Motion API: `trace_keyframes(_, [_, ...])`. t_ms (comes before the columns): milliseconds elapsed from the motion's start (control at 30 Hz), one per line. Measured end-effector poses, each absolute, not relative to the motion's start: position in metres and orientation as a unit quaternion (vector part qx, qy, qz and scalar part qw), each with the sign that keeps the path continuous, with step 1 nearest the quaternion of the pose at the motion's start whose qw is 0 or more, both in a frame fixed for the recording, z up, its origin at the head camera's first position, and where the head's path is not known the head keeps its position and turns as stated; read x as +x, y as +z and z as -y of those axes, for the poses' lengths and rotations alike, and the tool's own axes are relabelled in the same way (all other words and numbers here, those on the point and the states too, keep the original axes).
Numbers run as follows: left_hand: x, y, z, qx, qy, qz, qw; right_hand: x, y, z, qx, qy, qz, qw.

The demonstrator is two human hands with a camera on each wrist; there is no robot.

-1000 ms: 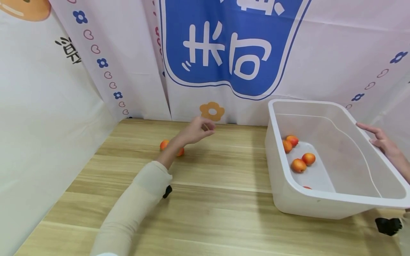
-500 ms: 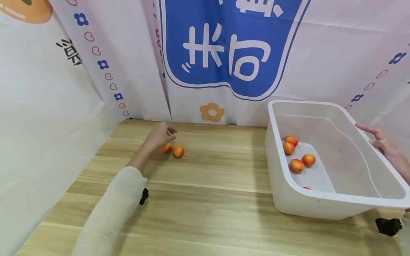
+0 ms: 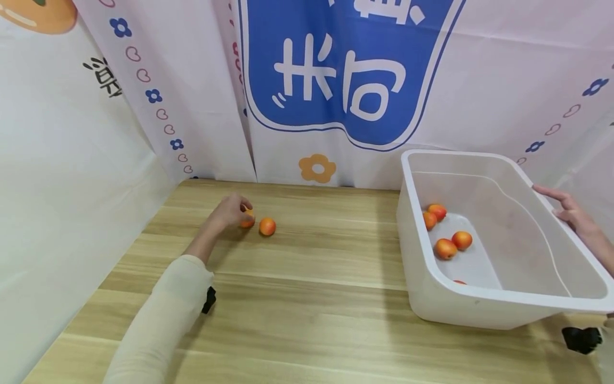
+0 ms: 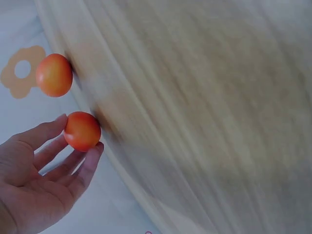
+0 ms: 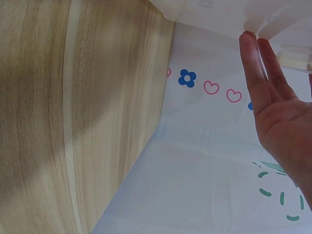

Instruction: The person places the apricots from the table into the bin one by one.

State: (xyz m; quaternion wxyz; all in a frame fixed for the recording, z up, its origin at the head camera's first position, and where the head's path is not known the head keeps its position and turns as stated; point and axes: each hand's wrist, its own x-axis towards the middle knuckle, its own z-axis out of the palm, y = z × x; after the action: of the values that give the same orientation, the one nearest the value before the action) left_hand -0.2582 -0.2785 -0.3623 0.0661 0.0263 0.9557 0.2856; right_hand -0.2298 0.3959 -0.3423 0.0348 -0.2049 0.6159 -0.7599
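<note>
At the back left of the table, my left hand [image 3: 231, 210] has its thumb and fingertips around a round orange-red fruit [image 3: 248, 218]. The left wrist view shows the thumb at one side of this fruit [image 4: 83, 131] and fingertips at the other. A second such fruit [image 3: 267, 226] lies just to its right, apart from the hand. On the right stands a deep white plastic bin [image 3: 416, 266] with several similar fruits [image 3: 446, 248] on its floor. My right hand [image 3: 578, 216] rests with extended fingers against the bin's right rim; in the right wrist view its fingertips touch the outer wall.
The wood-grain table [image 3: 307, 320] reaches back to a white printed cloth [image 3: 211, 138] with a blue panel. More white cloth [image 3: 62, 224] hangs along the left side. The bin's tall walls rise at the table's right.
My left hand has moved left from beyond the two fruits, then lowered onto the left one and closed its fingers around it. The right hand and bin have stayed put.
</note>
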Motion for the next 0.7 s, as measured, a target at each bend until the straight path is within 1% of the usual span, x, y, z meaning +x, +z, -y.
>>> trace_keyframes(133, [-0.259, -0.362, 0.277, 0.037, 0.314, -0.948, 0.049, -0.227, -0.340, -0.396, -0.184, -0.734, -0.654, 0.025])
trace_keyframes(233, [-0.260, -0.362, 0.275, 0.037, 0.331, -0.942, 0.041, -0.228, -0.340, -0.396, -0.191, -0.727, -0.659, 0.019])
trace_keyframes(467, [-0.263, -0.362, 0.273, 0.053, 0.350, -0.935, 0.018, -0.232, -0.340, -0.397, -0.216, -0.740, -0.637, 0.027])
trace_keyframes(700, [-0.266, -0.358, 0.266, 0.059, 0.351, -0.935, -0.001, -0.230, -0.338, -0.396, -0.195, -0.742, -0.641, 0.031])
